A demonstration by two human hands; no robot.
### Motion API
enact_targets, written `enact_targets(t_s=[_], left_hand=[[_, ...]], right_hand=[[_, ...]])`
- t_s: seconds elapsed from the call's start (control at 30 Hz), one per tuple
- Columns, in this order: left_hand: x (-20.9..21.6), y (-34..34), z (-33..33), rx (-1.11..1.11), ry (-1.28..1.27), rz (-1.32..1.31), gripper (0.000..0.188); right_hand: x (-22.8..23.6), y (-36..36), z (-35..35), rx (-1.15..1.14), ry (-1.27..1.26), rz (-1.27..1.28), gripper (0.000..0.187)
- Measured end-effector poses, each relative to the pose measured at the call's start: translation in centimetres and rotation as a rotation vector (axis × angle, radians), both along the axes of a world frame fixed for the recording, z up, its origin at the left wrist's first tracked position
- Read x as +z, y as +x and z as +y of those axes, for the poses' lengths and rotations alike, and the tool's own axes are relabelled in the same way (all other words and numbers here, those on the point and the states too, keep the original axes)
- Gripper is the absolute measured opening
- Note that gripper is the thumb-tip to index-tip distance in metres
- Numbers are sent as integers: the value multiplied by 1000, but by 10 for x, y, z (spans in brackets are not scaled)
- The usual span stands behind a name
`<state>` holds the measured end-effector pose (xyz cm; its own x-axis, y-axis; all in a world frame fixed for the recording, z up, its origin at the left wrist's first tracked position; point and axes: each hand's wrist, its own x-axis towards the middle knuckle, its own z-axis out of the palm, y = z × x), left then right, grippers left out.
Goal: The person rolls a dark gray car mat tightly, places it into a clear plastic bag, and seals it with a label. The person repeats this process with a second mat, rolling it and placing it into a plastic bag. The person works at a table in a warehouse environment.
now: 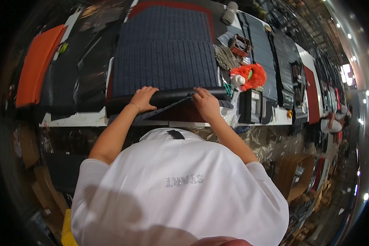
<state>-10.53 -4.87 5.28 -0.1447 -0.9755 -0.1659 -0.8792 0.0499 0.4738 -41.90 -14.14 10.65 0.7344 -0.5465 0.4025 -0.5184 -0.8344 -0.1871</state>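
A dark blue-grey ribbed mat (164,61) covers the middle of the table. Its near edge is turned up, so a smooth black strip (168,97) shows along the front. My left hand (143,99) rests on the left part of this strip, thumb and fingers spread apart. Toward the strip's right end, my right hand (206,104) has its fingers closed on the mat's edge; the fingertips are partly hidden. Below the lifted edge, between my hands, a dark red sheet (180,113) shows.
Right of the mat lie an orange-red fluffy bundle (256,77), a white bottle (238,80), a small red box (240,45) and a black tray (252,104). An orange folded panel (39,65) lies far left. Scraps litter the floor beyond the white table edge (78,119); a cardboard box (293,176) stands lower right.
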Motion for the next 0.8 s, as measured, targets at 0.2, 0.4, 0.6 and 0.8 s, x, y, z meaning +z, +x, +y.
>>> enact_targets(t_s=[0.2, 0.4, 0.6, 0.8], left_hand=[[-31, 34, -16, -44, 374, 434, 84], [66, 2, -14, -54, 526, -279, 82], [51, -26, 62, 182, -440, -487, 91], [-27, 18, 84, 3, -660, -602, 101]], right_hand=[[-11, 10, -32, -35, 247, 306, 25], [-12, 20, -72, 46, 376, 381, 31], [-13, 27, -93, 96, 474, 460, 34], [-14, 28, -107, 126, 598, 532, 38]])
